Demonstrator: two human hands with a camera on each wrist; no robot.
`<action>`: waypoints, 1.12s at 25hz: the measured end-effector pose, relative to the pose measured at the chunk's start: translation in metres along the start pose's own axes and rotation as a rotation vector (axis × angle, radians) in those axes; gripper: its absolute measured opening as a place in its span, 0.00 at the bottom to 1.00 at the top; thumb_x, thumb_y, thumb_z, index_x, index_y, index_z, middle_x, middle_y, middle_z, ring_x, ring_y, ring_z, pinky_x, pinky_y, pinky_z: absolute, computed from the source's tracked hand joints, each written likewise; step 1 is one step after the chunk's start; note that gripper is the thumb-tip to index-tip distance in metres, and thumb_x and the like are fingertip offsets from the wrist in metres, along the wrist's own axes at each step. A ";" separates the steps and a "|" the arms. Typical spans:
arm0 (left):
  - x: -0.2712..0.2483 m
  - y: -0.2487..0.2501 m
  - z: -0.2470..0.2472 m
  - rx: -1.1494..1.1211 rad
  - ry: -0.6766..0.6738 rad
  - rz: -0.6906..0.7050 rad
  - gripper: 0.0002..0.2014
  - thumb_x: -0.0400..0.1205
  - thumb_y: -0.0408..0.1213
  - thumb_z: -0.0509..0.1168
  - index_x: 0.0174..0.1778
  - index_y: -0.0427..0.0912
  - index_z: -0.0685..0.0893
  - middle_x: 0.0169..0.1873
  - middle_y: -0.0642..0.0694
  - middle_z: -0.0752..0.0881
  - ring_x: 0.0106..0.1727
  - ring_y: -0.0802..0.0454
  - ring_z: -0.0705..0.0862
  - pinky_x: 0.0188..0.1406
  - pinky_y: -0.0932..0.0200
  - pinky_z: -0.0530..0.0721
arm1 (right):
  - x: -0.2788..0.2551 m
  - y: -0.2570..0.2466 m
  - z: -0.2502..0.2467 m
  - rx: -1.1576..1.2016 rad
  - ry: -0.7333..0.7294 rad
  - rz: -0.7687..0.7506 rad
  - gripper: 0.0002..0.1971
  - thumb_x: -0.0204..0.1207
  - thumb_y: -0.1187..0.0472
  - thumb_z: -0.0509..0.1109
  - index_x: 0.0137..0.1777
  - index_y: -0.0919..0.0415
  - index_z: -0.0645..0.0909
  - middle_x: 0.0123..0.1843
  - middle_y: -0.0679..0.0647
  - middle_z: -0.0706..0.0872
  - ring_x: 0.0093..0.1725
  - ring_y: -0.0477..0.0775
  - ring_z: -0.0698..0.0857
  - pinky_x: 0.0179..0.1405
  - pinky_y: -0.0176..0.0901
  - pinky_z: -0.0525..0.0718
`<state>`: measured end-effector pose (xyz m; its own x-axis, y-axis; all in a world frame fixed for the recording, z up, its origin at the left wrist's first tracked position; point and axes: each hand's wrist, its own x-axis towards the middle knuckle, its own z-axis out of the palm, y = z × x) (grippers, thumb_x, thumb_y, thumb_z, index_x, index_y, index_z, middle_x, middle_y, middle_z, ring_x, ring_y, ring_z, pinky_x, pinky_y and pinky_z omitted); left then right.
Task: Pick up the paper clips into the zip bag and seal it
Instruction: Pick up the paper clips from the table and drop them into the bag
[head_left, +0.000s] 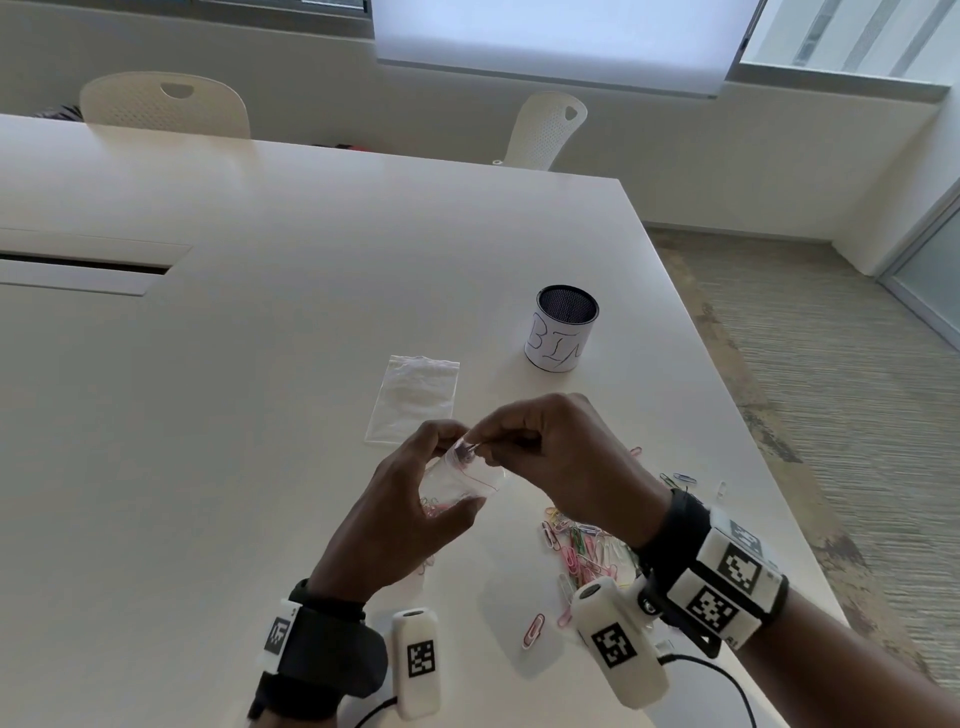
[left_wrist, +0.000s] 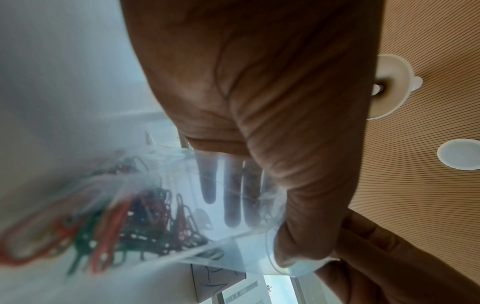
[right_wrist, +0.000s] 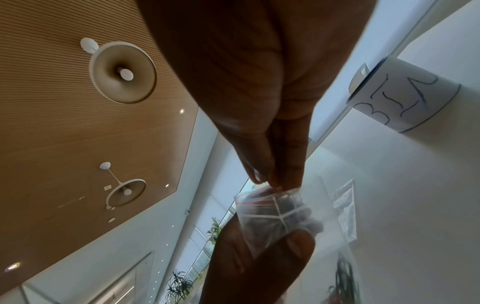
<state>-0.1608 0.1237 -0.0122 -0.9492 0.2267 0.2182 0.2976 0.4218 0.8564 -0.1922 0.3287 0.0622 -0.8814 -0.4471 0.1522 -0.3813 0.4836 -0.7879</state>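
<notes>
head view: white table (head_left: 311, 218), two chairs (head_left: 166, 104), striped carpet (head_left: 831, 338).

Two zip bags (head_left: 457, 478), one bin (head_left: 563, 330), two chairs (head_left: 166, 104).

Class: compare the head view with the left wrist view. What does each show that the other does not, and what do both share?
Head view only: the loose paper clips on the table, a spare bag lying flat, and the bin.
Left wrist view only: the ceiling lamp.
Both: the left hand holding the zip bag, with clips inside.
</notes>
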 end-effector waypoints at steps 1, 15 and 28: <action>0.000 -0.001 0.000 0.004 0.000 -0.004 0.28 0.78 0.36 0.80 0.69 0.60 0.77 0.58 0.64 0.88 0.63 0.61 0.87 0.57 0.73 0.81 | 0.000 0.002 -0.001 -0.019 0.035 -0.005 0.07 0.79 0.69 0.80 0.51 0.57 0.95 0.39 0.46 0.96 0.42 0.42 0.95 0.49 0.40 0.94; -0.001 -0.005 0.000 0.022 0.006 -0.027 0.29 0.77 0.33 0.81 0.71 0.54 0.79 0.55 0.62 0.87 0.59 0.66 0.86 0.55 0.80 0.79 | -0.047 0.151 -0.102 -0.482 0.131 0.387 0.14 0.85 0.72 0.68 0.63 0.61 0.91 0.65 0.57 0.92 0.61 0.55 0.90 0.60 0.37 0.81; -0.002 -0.006 0.002 0.017 -0.006 -0.045 0.30 0.77 0.33 0.81 0.72 0.57 0.78 0.58 0.62 0.87 0.63 0.64 0.86 0.55 0.63 0.84 | -0.086 0.148 -0.125 -0.553 0.227 0.534 0.11 0.85 0.71 0.67 0.59 0.64 0.91 0.59 0.58 0.92 0.54 0.53 0.88 0.55 0.41 0.84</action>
<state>-0.1601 0.1222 -0.0187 -0.9611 0.2126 0.1765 0.2562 0.4463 0.8574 -0.2076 0.5323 0.0069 -0.9963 0.0858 0.0027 0.0780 0.9184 -0.3878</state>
